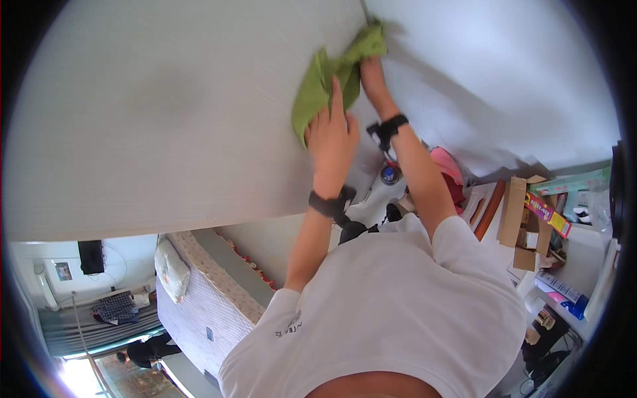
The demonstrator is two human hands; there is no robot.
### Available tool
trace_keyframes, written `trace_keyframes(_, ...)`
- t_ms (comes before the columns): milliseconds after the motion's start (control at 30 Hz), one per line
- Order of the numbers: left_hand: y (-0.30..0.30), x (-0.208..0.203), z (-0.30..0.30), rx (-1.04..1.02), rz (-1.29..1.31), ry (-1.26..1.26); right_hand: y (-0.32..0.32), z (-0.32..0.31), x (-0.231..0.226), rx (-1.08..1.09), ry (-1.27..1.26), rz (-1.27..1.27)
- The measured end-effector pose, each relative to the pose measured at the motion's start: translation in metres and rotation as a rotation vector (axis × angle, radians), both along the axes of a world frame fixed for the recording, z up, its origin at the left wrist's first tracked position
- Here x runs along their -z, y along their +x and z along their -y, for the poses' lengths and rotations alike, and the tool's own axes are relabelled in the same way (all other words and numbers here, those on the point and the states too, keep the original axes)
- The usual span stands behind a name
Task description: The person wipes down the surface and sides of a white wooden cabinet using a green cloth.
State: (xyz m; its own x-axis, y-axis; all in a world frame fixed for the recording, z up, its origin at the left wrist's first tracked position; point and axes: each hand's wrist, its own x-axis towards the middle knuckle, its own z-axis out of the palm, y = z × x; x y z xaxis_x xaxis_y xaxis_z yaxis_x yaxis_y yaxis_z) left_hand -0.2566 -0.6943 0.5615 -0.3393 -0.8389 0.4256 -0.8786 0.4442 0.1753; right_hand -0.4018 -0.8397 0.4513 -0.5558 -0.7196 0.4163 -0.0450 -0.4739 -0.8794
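Observation:
A green cloth (312,96) lies bunched against a large pale panel (166,119), close to where it meets a white wall (491,60). My left hand (332,139) is on the cloth's lower part, index finger stretched up over it and the other fingers bent at its edge. Higher up and to the right, my right hand (373,78) grips the cloth's upper end near the corner line; its fingertips are mostly hidden by the fabric. Both wrists carry black straps with small devices.
Below right, an open cardboard box (521,222) stands among boxes and packages on a white surface. A pink and dark red bundle (448,172) sits under my right forearm. At lower left are a mattress (199,318), a pillow (172,270) and a person in dark clothes (149,350).

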Motion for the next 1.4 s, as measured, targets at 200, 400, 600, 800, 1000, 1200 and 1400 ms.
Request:
trace_keyframes(200,0.059,0.069,-0.03,0.104,0.065,-0.191,0.079,-0.085,0.033,-0.182,0.131,-0.1)
trace_keyframes(400,0.014,-0.027,-0.005,0.154,-0.078,-0.253,0.034,-0.018,-0.025,0.022,-0.051,-0.419)
trace_keyframes(600,-0.016,0.03,0.022,0.147,0.059,-0.015,0.029,-0.003,0.074,-0.017,0.109,0.274)
trace_keyframes(800,0.06,0.123,-0.025,0.142,0.149,-0.082,0.074,-0.057,0.163,-0.025,0.215,-0.214)
trace_keyframes(1000,0.081,-0.019,-0.046,-0.089,-0.004,-0.282,0.058,-0.077,-0.037,-0.237,-0.192,-0.194)
trace_keyframes(1200,0.122,-0.086,-0.063,-0.296,-0.083,-0.664,0.104,-0.118,-0.166,-0.114,-0.592,-0.679)
trace_keyframes(1400,0.155,-0.003,-0.084,-0.343,-0.293,-0.502,0.134,-0.141,-0.039,-0.278,-0.411,-0.708)
